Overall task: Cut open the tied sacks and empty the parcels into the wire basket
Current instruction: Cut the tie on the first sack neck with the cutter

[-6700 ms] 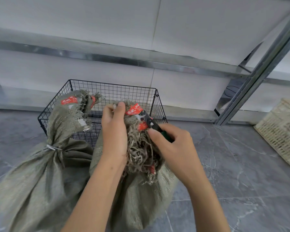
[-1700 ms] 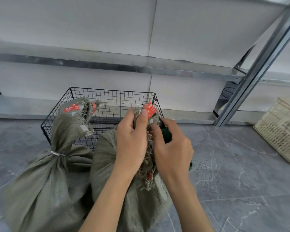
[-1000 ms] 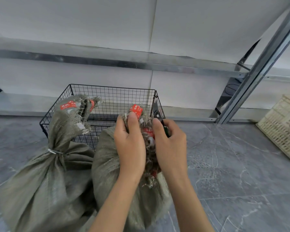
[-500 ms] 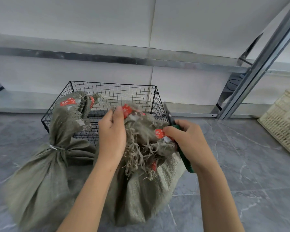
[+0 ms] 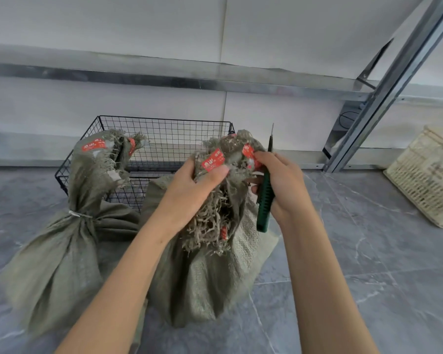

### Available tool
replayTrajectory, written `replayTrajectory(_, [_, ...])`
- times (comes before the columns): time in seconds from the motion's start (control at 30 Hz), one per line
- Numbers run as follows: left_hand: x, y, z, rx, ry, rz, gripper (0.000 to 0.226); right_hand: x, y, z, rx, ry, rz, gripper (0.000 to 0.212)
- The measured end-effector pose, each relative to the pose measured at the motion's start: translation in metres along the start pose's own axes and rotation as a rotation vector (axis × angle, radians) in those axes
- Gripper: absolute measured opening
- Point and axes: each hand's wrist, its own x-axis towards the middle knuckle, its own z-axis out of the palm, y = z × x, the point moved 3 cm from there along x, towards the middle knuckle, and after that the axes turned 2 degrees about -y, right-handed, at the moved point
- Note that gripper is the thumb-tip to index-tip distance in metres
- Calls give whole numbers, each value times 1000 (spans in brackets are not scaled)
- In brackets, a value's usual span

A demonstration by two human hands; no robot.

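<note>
Gripping the sack (image 5: 210, 277) at its frayed edge, left hand (image 5: 189, 192) faces right hand (image 5: 284, 185) holding a knife (image 5: 264, 203), near the wire basket (image 5: 164, 120).

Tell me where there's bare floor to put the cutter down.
Bare grey floor lies right of the cutter, between the held sack and the cream basket. Left is crowded: the tied sack stands before the wire basket.

Both my bare forearms extend forward and converge at centre. My left hand (image 5: 192, 192) grips the sack mouth (image 5: 230, 149), thumb on top and fingers curled behind. My right hand (image 5: 284, 185) holds the knife (image 5: 264, 205) upright with the blade up. Its fingertips appear to pinch the same fabric.
</note>
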Motion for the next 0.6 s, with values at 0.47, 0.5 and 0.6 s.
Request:
replayTrajectory(0.47, [22,-39,18,216,80,99,19,8,12,-8,-256,-178,-104,22])
replayTrajectory(0.5, [23,-44,19,216,106,91,22,7,14,-11,-299,-172,-115,26])
replayTrajectory(0.6, [24,-51,25,249,173,95,37,3,25,-26,-406,-146,-145,33])
